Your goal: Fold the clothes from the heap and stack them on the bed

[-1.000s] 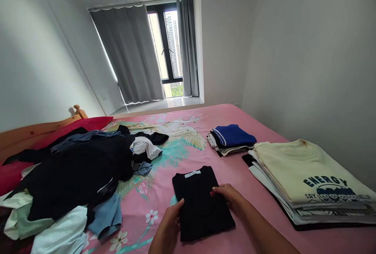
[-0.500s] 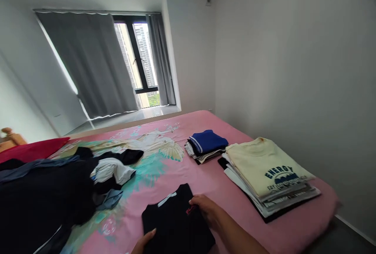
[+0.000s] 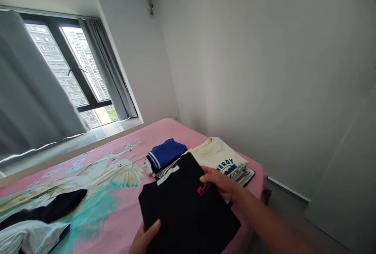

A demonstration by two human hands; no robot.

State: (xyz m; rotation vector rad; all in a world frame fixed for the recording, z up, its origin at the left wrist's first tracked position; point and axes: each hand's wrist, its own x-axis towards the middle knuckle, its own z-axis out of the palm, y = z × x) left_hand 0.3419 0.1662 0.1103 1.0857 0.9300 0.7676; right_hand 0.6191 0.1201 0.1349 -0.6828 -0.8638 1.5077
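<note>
Both my hands hold a folded black T-shirt (image 3: 182,211) with red lettering on its chest and a pale label at the collar. My left hand (image 3: 145,235) grips its lower left edge, thumb on top. On the right edge, beside the lettering, my right hand (image 3: 219,181) is closed with the thumb over the cloth. Behind the shirt lies a stack of folded clothes topped by a cream T-shirt (image 3: 205,149), partly covered from view by the black one. To its left sits a smaller pile with a blue garment (image 3: 168,153) on top.
Loose black clothing (image 3: 58,206) and a crumpled white garment (image 3: 29,235) lie on the left of the bed. The pink patterned bedsheet (image 3: 123,215) reaches a bed edge at the right, with grey floor (image 3: 282,215) beyond. A wall rises behind.
My view has swung to the right. The black T-shirt, held in both hands, has been raised and moved towards the cream-topped stack, now overlapping it in view.
</note>
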